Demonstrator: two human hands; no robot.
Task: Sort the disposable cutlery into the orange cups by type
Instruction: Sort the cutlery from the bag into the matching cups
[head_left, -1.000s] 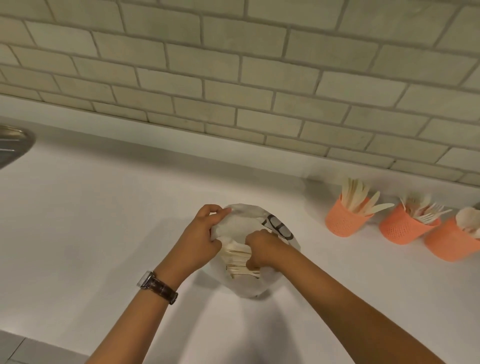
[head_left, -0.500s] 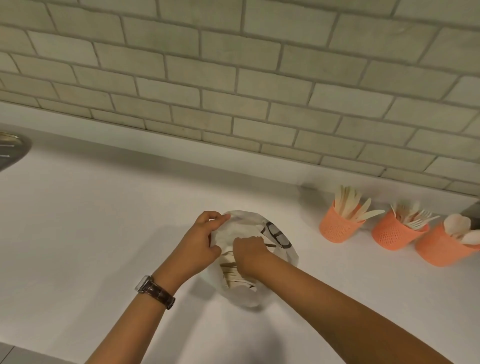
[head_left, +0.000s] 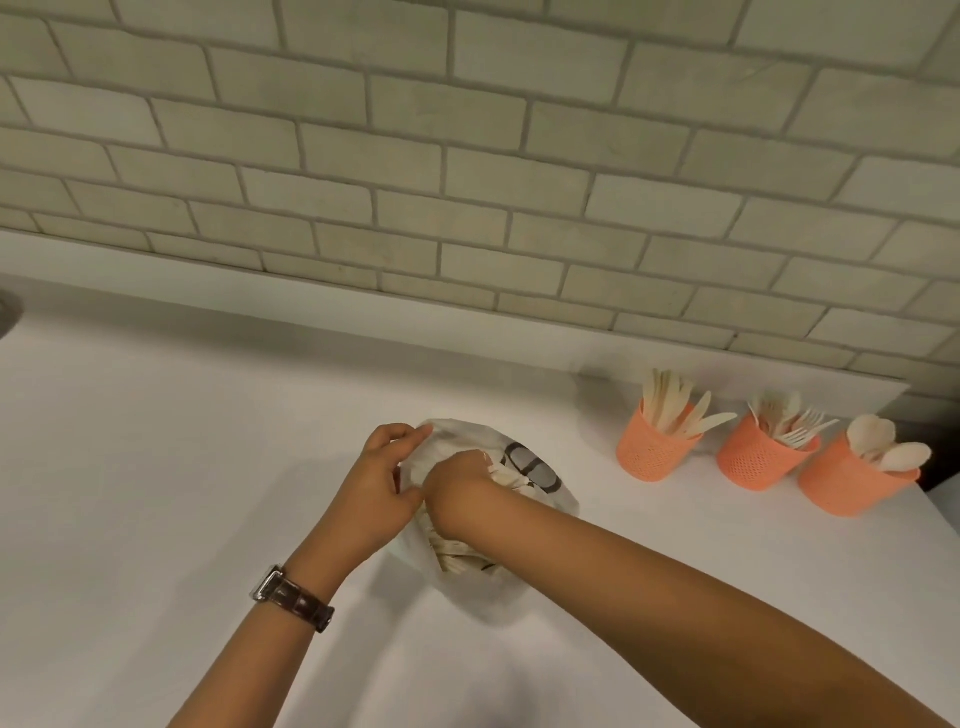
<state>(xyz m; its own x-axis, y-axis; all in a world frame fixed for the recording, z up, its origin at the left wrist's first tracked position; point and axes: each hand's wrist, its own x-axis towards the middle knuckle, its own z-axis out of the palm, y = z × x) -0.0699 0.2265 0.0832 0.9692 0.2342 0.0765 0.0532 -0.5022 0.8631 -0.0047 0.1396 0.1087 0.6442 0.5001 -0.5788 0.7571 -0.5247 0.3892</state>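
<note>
Left hand (head_left: 376, 488) pinches the white bag (head_left: 558, 501) open so the right hand (head_left: 457, 486), closed on wooden cutlery (head_left: 511, 475), can draw it out.

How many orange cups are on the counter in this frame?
3, in a row at the right by the wall: the knife cup nearest the bag, the fork cup in the middle, the spoon cup farthest right. None appear hidden.
</note>
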